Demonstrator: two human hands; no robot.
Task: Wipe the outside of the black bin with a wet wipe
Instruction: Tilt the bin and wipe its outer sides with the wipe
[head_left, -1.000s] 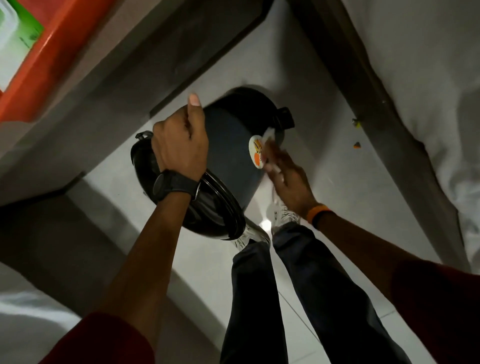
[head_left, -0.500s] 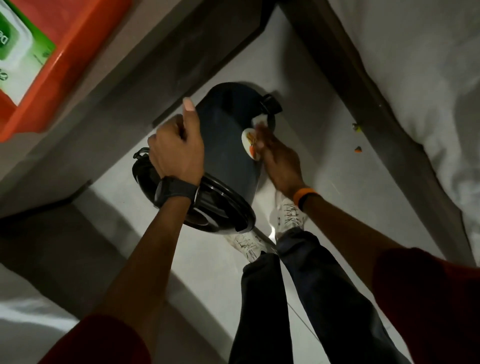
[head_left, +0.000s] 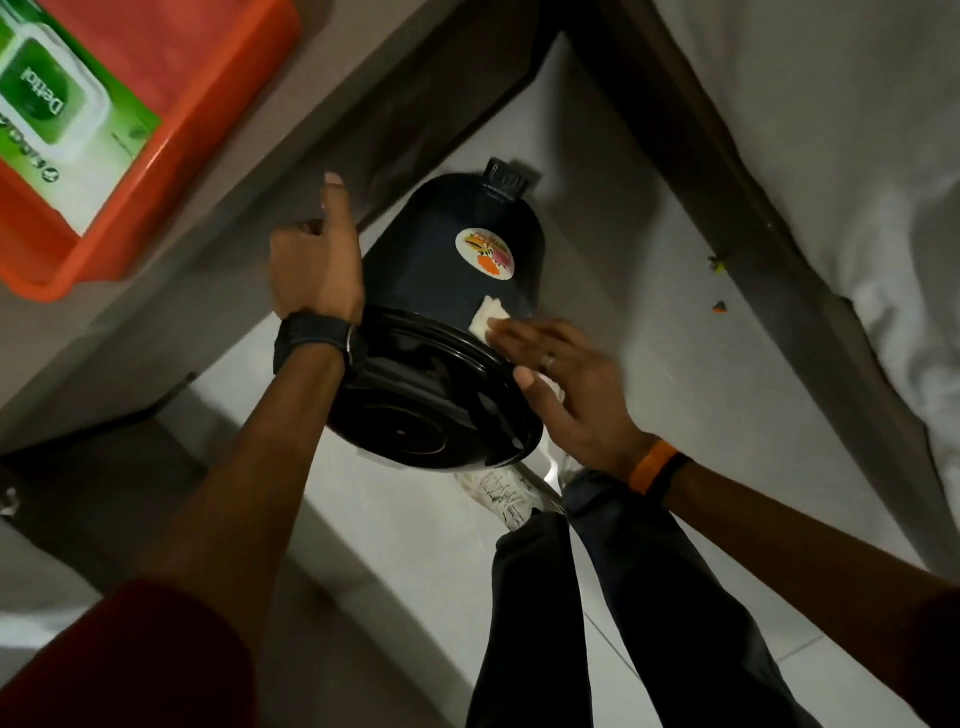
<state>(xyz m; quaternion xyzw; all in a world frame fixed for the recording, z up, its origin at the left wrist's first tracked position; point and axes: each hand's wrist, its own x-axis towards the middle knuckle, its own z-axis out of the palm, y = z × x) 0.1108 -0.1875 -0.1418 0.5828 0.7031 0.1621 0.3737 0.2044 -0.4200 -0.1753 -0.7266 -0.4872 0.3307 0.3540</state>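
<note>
The black bin (head_left: 441, 260) stands on the pale floor, its glossy round lid (head_left: 415, 410) facing me, a pedal at its far base and a round coloured sticker (head_left: 485, 249) on its wall. My left hand (head_left: 317, 260) grips the bin's left side just below the lid rim, thumb raised. My right hand (head_left: 566, 384) lies flat against the bin's right side near the lid rim. Its fingers press a crumpled white wet wipe (head_left: 487, 314) on the wall below the sticker.
An orange tray (head_left: 171, 130) holding a green pack of wipes (head_left: 57, 98) sits on a grey ledge at upper left. A bed with white sheets (head_left: 831, 156) runs along the right. My legs and white shoes (head_left: 506, 493) stand just below the bin.
My right hand slid with the wipe from the sticker down toward the lid rim, uncovering the sticker. The bin has turned, so its lid faces me more. My left hand kept its grip.
</note>
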